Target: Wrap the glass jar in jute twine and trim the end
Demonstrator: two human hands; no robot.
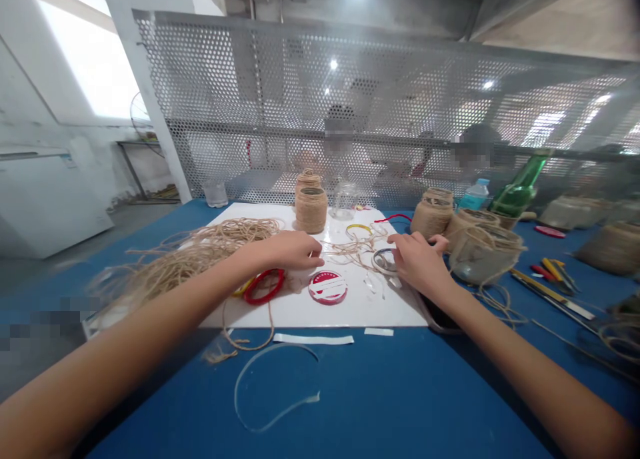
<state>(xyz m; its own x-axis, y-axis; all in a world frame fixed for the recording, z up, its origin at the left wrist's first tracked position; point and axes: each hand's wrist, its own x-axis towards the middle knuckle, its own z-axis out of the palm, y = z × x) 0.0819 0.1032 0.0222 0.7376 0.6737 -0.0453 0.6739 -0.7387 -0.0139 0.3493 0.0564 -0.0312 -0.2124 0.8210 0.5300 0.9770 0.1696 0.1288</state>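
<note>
Over the white board [370,309], my left hand [296,249] hangs with loosely bent fingers; a gap shows between thumb and forefinger, with nothing visible in it. Just below it lies a round red lid [328,288] with white strips across its top. My right hand [420,262] is at the board's right side, fingers spread, beside a ring-shaped roll of tape [376,262]. Its fingertips reach the roll's edge; whether they grip it is unclear. A red ring [264,287] lies under my left wrist, and a yellow ring [359,230] lies farther back.
Loose twine [195,249] is heaped at left. Twine-wrapped jars [311,210] and a clear glass jar [345,201] stand behind. More jars [487,252], a green bottle [520,186] and cutters [555,276] are at right. White strips [313,340] lie in front.
</note>
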